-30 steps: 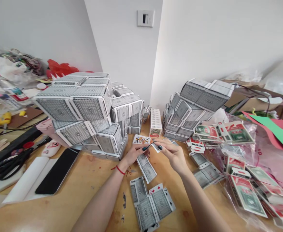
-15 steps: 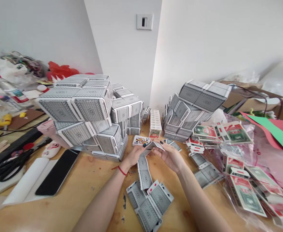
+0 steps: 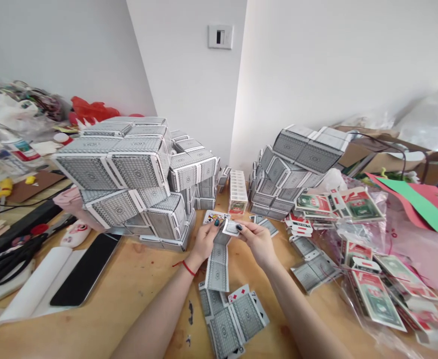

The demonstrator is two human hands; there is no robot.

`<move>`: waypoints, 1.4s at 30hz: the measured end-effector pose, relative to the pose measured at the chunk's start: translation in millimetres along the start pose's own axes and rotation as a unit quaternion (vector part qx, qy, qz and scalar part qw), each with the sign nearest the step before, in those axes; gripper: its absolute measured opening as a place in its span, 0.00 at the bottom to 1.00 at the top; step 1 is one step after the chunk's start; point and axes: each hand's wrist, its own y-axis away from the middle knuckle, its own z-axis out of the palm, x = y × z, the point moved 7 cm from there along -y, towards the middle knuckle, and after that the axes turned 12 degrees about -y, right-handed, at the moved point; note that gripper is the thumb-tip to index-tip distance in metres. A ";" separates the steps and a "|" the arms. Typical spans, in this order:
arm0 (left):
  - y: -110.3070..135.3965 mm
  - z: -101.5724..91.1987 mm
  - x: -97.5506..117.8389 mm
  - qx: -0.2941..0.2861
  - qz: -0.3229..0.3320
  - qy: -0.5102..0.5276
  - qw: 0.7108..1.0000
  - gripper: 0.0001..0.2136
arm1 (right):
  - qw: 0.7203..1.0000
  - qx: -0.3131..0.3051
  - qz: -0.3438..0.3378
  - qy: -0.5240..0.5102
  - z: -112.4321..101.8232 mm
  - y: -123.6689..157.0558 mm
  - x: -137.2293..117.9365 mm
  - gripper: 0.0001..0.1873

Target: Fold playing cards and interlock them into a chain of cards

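left hand, right hand close together, pinching a strip of playing cards, forearms angled inward

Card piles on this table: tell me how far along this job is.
Done: two big piles of card blocks stand on the table. In hand: the left hand and right hand hold the top of a strip of cards, its end card folded. Still flat: joined cards nearby and green-and-red cards on plastic.
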 end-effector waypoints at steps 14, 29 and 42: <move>1.4 5.9 29.8 0.008 0.079 -0.056 0.995 0.10 | 0.972 0.008 -0.126 0.198 1.7 4.9 -7.7 0.10; 1.5 8.1 22.6 0.036 0.093 -0.071 0.992 0.09 | 0.895 -0.040 -0.208 0.393 16.0 12.8 -29.3 0.11; 14.7 17.2 33.7 0.052 0.168 -0.164 0.971 0.10 | 0.580 -0.046 -0.255 0.772 42.9 27.5 -35.5 0.06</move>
